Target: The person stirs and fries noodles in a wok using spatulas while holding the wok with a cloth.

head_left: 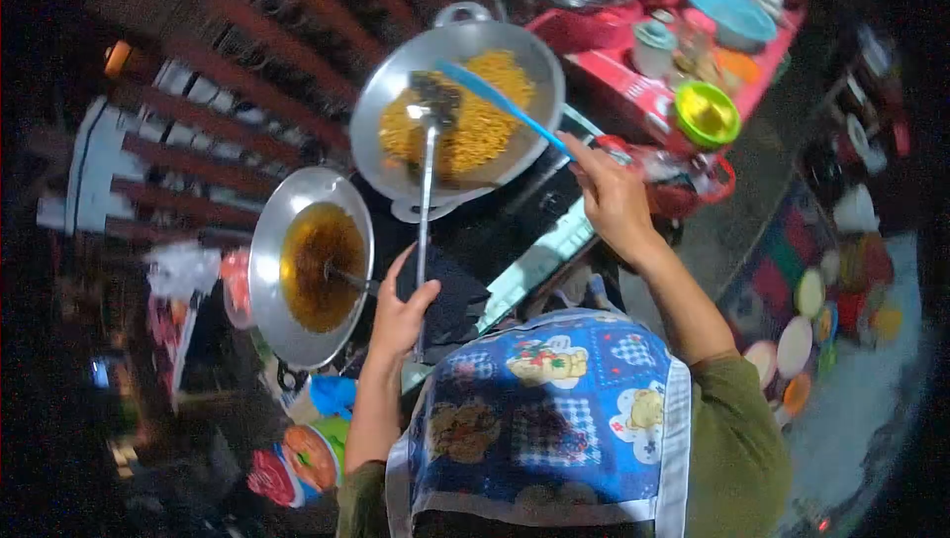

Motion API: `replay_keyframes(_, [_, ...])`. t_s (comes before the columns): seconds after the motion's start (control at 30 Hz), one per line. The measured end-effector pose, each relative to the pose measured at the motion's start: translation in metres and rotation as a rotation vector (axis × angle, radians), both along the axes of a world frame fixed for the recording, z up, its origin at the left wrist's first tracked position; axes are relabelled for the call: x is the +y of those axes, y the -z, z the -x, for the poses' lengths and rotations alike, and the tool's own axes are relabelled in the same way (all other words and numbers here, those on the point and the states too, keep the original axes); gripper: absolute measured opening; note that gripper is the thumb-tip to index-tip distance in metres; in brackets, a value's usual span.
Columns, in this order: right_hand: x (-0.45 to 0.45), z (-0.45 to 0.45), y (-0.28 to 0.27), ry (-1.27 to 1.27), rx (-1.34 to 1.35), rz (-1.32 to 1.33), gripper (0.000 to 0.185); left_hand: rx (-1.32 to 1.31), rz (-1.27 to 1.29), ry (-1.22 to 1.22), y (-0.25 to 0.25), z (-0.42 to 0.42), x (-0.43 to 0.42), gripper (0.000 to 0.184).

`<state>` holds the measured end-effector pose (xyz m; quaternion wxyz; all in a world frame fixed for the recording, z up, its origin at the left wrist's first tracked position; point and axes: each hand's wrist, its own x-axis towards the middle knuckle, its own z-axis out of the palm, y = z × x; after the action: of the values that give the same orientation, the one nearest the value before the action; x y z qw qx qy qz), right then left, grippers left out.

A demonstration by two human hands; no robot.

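Note:
A large two-handled metal wok (381, 83) holds yellow noodles (492, 132). My left hand (401, 315) is closed around the long metal handle of a spatula (427, 182); its broad dark end lies over the noodles. My right hand (616, 199) grips a blue spatula (505, 102) whose flat tip reaches into the same wok, close to the metal spatula's head. Below my left hand's fingers lies a dark cloth (450, 291); whether the hand touches it I cannot tell.
A second wok (265, 276) with brown oil and a dark-handled utensil stands at left. The pink table (767, 83) at upper right bears a light-blue basin (730, 11) and a green bowl (727, 137). Dark wooden slats (267, 43) rise behind. Plates (795, 342) are at far right.

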<state>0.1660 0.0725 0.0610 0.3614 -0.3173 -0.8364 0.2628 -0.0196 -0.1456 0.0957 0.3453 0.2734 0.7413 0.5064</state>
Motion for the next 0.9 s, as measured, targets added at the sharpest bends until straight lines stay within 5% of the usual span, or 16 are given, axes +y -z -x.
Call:
replay_keyframes(0.17, [0.017, 0.057, 0.014, -0.14, -0.114, -0.137, 0.044, 0.056, 0.004, 0.064, 0.01, -0.004, 0.005, 0.046])
replay_keyframes(0.23, [0.034, 0.074, 0.038, -0.123, -0.031, -0.11, 0.056, -0.166, -0.038, 0.029, 0.019, -0.006, 0.001, 0.048])
replay_keyframes(0.43, [0.021, 0.079, 0.029, -0.295, -0.012, -0.113, 0.052, -0.218, -0.064, -0.05, 0.022, -0.008, -0.003, 0.046])
replay_keyframes(0.57, [0.051, 0.092, 0.034, -0.176, -0.186, -0.008, 0.043, -0.135, -0.05, -0.032, 0.034, -0.007, -0.009, 0.045])
replay_keyframes(0.7, [0.031, 0.083, 0.024, -0.33, -0.066, 0.004, 0.063, -0.073, -0.134, -0.072, 0.029, -0.011, -0.003, 0.045])
replay_keyframes(0.83, [0.051, 0.094, 0.061, -0.225, -0.367, 0.147, 0.046, 0.038, -0.036, -0.092, 0.025, -0.017, 0.0, 0.05])
replay_keyframes(0.9, [0.055, 0.092, 0.051, -0.231, -0.341, 0.208, 0.042, -0.149, -0.089, -0.17, 0.028, -0.024, 0.0, 0.052])
